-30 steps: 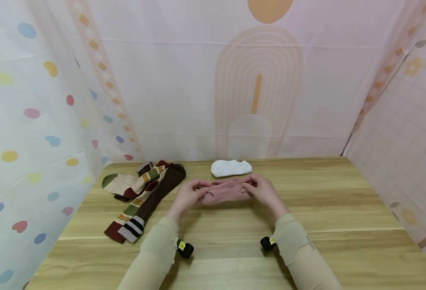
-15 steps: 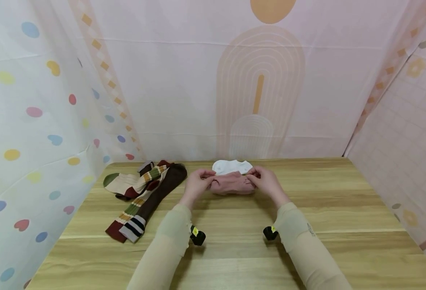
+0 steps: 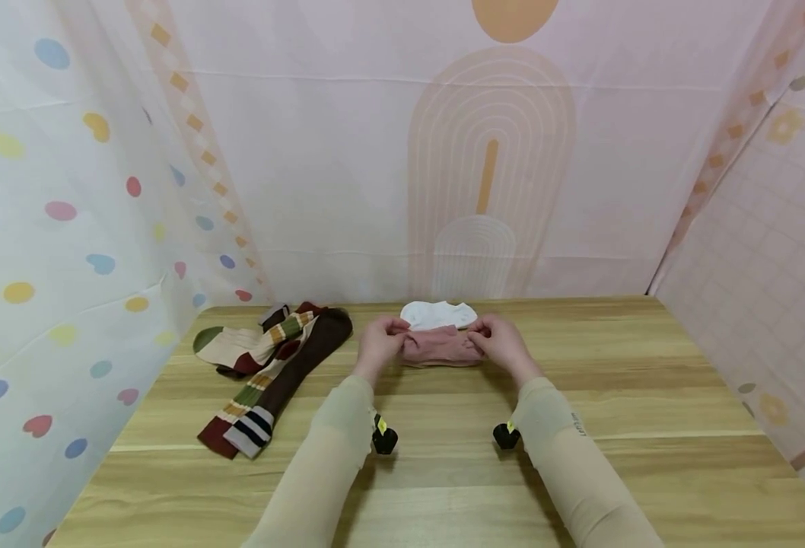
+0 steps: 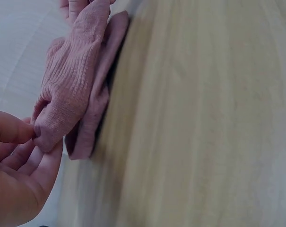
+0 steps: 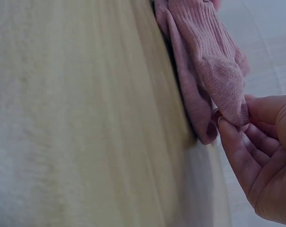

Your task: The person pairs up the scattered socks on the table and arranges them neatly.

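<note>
A folded pink ribbed sock (image 3: 441, 346) is stretched between both hands just in front of a white ankle sock (image 3: 437, 314). My left hand (image 3: 380, 344) pinches its left end between thumb and fingers. At the other end, my right hand (image 3: 501, 345) pinches the cloth the same way. In the left wrist view, the pink sock (image 4: 72, 80) shows a second layer lying along its lower side against the table. The right wrist view has thumb and forefinger closed on the sock's tip (image 5: 230, 101).
To the left lies a pile of long socks: a dark brown one (image 3: 307, 361) with a grey striped cuff, and a cream one (image 3: 227, 347) with green, red and yellow parts. The wooden table (image 3: 615, 457) meets a patterned curtain (image 3: 334, 190) at the back.
Both hands have moved the pink sock away from the body, up to the white sock, and lowered it toward the table. In the last half second they have shifted only slightly.
</note>
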Demonstrator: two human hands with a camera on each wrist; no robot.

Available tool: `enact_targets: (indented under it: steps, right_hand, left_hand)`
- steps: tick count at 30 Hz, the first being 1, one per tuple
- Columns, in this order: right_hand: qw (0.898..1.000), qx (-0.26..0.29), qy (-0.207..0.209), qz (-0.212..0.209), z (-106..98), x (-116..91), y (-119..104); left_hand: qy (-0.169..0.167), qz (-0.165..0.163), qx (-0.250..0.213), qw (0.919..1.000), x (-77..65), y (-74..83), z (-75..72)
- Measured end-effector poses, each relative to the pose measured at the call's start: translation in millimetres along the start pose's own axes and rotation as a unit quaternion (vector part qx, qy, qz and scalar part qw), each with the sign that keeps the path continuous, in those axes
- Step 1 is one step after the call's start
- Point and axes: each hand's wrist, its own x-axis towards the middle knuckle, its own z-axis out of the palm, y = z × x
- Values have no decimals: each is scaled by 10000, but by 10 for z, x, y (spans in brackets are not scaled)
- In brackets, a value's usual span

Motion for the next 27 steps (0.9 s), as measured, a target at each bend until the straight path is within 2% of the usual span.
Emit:
enact_targets:
  steps: [3, 5, 9, 12, 14, 16, 19, 21, 23, 27]
  right_hand:
    - [9999, -111, -3, 23, 16, -7, 10]
    - [9999, -153, -14, 64, 24, -11, 5]
    - [9996, -266, -37, 67, 24, -19, -10]
    - [9992, -393, -40, 34, 9, -36, -36]
    - [9987, -502, -45, 38, -6, -49, -56]
    - [9980, -626, -54, 37, -24, -64, -78]
    - [9965, -836, -42, -49, -39, -87, -104]
    - [9944, -1022, 8, -275, -44, -117, -136]
    - [9907, -1208, 9, -630, -33, -150, -173]
    - [9739, -1737, -213, -1448, 14, -237, -246]
  left_hand:
    - [-37, 61, 30, 10000, 7, -63, 9]
    - [32, 287, -39, 9996, 8, -121, 7]
    - [147, 310, 35, 9994, -19, -131, -22]
    - [138, 214, 413, 9988, -58, -63, -55]
    - [74, 321, 702, 9970, -80, -34, -77]
    - [27, 594, 1052, 9927, -107, -12, -98]
    - [-73, 1159, 1723, 9782, -147, 10, -127]
    - [-109, 1628, 2212, 9615, -182, 29, -138]
    - [-286, 2053, 2588, 9434, -217, 50, -140]
    - [-858, 2497, 3115, 9128, -299, 104, -106]
